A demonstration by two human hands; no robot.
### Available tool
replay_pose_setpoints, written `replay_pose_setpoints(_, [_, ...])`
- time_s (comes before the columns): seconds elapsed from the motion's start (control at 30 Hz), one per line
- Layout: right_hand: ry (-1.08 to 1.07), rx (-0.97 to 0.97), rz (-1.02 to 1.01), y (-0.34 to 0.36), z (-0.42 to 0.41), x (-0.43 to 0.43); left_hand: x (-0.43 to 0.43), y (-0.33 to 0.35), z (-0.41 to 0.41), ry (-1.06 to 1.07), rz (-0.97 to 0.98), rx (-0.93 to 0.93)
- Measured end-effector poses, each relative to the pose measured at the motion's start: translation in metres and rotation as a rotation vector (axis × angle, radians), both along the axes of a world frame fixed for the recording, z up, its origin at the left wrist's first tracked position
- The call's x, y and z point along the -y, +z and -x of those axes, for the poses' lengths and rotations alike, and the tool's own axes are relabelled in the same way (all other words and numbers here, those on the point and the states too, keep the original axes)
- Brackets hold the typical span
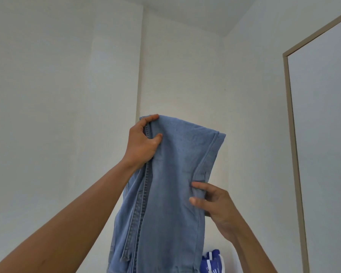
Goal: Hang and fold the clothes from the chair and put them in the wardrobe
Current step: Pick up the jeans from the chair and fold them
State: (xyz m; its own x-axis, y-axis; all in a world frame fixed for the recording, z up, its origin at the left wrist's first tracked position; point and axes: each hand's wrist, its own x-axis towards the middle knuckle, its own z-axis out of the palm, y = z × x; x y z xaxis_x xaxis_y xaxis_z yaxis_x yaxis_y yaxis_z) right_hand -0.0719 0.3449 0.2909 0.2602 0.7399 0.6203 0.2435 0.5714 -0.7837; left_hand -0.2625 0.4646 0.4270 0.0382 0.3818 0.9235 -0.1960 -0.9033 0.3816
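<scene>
A: How are the jeans [165, 194] held?

B: The folded top is gripped by the left hand [141, 143], with the thumb in front and the fingers curled over the side seam. Below and to the right of that grip, the cloth's edge is pinched by the right hand [215, 205].

A: Which way does the length run?

B: Straight down from the upper grip. The long axis is judged near vertical, and the lower end is out of view.

A: Any container?

B: None is shown open. A pale panel with a beige edge [292, 134] is seen well right of both grips. Whether it is the wardrobe cannot be told. A blue-and-white object [212, 262] is glimpsed below the right hand, its contents hidden.
</scene>
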Motion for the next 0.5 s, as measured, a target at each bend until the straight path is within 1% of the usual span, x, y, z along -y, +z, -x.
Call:
replay_pose_setpoints(0.1, [0.049,-0.006,-0.071,-0.004,0.002,-0.006,0.001,-0.001,0.006,-0.019,0.019,-0.019])
replay_pose_setpoints(0.13, [0.028,0.027,-0.099,-0.006,0.003,-0.008,0.001,-0.001,0.009,-0.038,0.031,-0.048])
replay_pose_setpoints(0.2, [-0.095,0.143,-0.178,-0.006,0.006,-0.015,-0.001,0.000,0.013,-0.060,0.043,-0.104])
replay_pose_setpoints(0.27, [-0.163,0.198,-0.240,-0.004,0.007,-0.019,-0.002,0.003,0.017,-0.074,0.036,-0.134])
replay_pose_setpoints(0.4, [-0.172,0.169,-0.280,0.004,0.009,-0.019,0.003,0.016,0.022,-0.076,-0.048,-0.180])
replay_pose_setpoints(0.5, [-0.191,0.114,-0.313,0.010,0.010,-0.019,0.013,0.040,0.032,-0.104,-0.038,-0.339])
